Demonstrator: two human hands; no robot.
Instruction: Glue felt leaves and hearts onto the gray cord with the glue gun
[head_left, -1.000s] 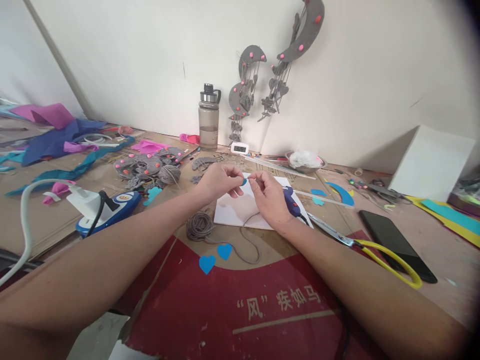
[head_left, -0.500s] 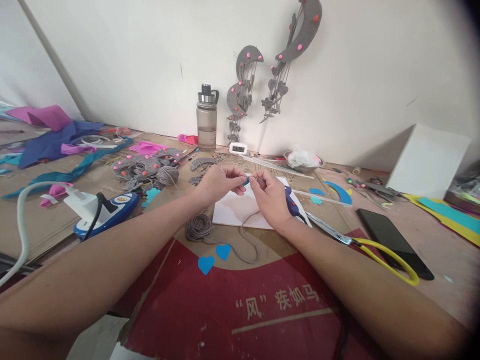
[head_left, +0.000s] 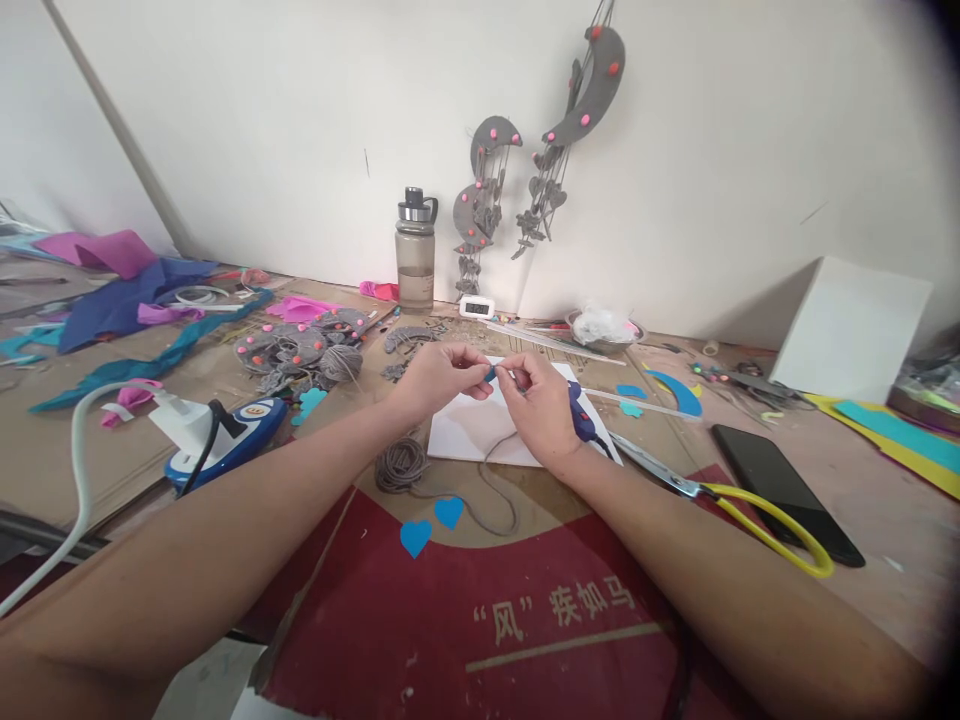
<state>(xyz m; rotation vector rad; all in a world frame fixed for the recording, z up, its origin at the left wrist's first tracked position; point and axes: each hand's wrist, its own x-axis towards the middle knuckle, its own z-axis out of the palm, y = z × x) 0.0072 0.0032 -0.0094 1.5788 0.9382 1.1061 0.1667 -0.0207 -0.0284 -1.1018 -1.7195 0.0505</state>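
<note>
My left hand (head_left: 448,380) and my right hand (head_left: 536,395) meet over a white sheet (head_left: 469,430), fingertips pinched on a small blue piece (head_left: 491,373). Most of that piece is hidden by the fingers, so its shape cannot be made out. Grey yarn (head_left: 491,480) trails from under my right hand to a coiled bundle (head_left: 400,465) left of the sheet. Two blue hearts (head_left: 416,538) lie nearer to me on the cardboard. Beside my right wrist is a blue glue gun (head_left: 579,412), partly covered by the hand.
Yellow-handled scissors (head_left: 697,488) and a black phone (head_left: 784,495) lie to the right. A power strip (head_left: 251,425) with a white plug is at left. Behind stand a water bottle (head_left: 415,260) and small clock (head_left: 477,307); grey moon hangings (head_left: 600,90) are on the wall.
The view has tilted slightly, so the scene sits lower in the picture. Both hands stay together on the small blue piece, with the fingers shifting a little.
</note>
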